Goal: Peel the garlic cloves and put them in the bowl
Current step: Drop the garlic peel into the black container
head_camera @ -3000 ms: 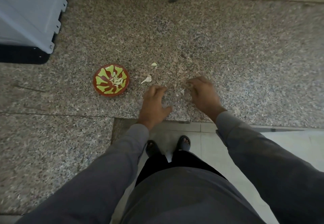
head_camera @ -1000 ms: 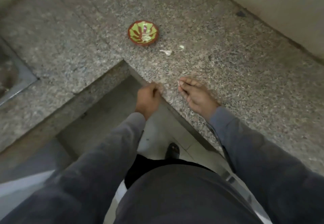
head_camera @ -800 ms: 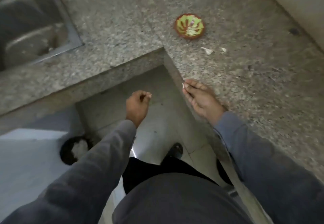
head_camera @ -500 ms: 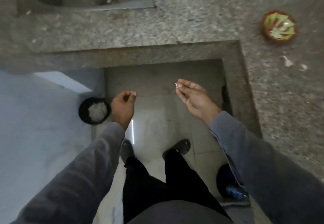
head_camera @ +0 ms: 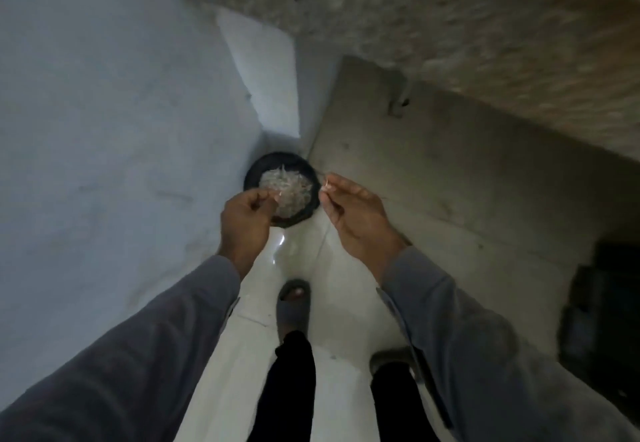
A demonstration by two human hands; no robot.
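Note:
I am looking down at the floor, and the red and green bowl and the garlic cloves are out of view. A round black bin stands on the floor in a corner, and pale garlic skins fill it. My left hand hovers over the bin's near rim, fingers curled, pinching a pale scrap of skin. My right hand is beside the bin's right edge. Its fingers lie nearly straight and pinch a small white scrap at their tips.
The speckled granite counter overhangs at the top right, with a concrete panel beneath it. A pale wall fills the left. My sandalled foot stands on glossy white tiles. Dark objects sit under the counter at right.
I have turned left, away from the counter, and looked down. Both hands left the counter edge with scraps of skin and now hang over the black bin. The bowl has left the view.

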